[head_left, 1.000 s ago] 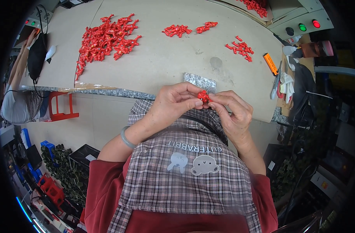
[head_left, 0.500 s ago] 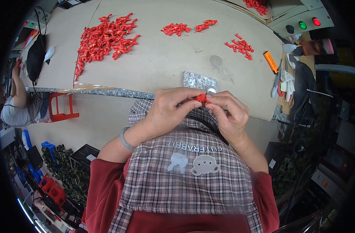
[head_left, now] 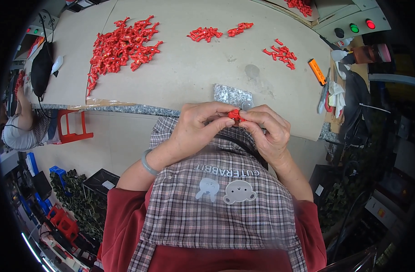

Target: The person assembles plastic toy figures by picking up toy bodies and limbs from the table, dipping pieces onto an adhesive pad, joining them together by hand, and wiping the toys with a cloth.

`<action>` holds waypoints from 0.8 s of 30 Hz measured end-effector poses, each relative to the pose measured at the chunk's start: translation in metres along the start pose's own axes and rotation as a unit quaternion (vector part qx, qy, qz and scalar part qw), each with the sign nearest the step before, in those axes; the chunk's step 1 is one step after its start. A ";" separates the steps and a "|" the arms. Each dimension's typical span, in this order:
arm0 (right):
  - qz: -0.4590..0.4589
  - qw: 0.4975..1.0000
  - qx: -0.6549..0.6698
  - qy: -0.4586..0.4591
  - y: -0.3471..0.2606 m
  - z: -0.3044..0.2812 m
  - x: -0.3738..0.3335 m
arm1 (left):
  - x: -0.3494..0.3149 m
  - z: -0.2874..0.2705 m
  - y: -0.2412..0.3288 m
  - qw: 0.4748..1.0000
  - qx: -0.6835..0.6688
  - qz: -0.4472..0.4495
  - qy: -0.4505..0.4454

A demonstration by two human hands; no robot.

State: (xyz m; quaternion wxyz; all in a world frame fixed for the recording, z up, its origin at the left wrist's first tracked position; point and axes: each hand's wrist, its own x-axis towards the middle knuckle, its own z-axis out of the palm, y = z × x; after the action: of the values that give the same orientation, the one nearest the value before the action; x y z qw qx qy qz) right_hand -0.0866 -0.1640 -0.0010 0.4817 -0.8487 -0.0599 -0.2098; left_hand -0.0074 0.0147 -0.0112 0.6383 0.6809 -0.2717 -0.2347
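Note:
Near the table's front edge, a small red plastic figure (head_left: 235, 115) is pinched between my two hands. My left hand (head_left: 200, 121) grips its left side with thumb and forefinger. On the other side, the fingertips of my right hand (head_left: 268, 129) close on the figure too. Fingers cover much of it, so its exact shape is hard to make out. Just beyond my fingertips lies a grey speckled plate (head_left: 233, 94), with a small round clear piece (head_left: 247, 104) at its near edge.
A big pile of red figures (head_left: 121, 47) lies at the table's far left. Smaller groups of red pieces (head_left: 204, 34) and small red parts (head_left: 281, 55) lie farther right. An orange lighter (head_left: 316, 72), scissors (head_left: 324, 97) and a bottle (head_left: 373, 54) are at the right edge. A person (head_left: 23, 122) sits at far left.
My hands stay in nearly the same place, with the red figure turned slightly between the fingertips. The person at far left has shifted a little.

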 end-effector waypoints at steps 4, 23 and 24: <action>-0.011 0.999 -0.023 0.020 -0.003 -0.001 -0.001 | 0.000 -0.001 0.000 1.000 0.011 0.020 -0.003; -0.093 0.994 -0.033 0.052 -0.001 0.007 -0.017 | -0.006 0.001 0.002 0.958 0.187 0.219 0.003; -0.097 0.993 -0.033 0.055 -0.001 0.008 -0.017 | -0.007 0.001 0.002 0.959 0.188 0.213 0.001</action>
State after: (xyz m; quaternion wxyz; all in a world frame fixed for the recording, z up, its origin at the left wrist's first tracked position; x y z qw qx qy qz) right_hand -0.1004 -0.1555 -0.0112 0.4335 -0.8414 -0.1086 -0.3039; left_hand -0.0135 0.0186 -0.0090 0.5340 0.7153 -0.4492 -0.0376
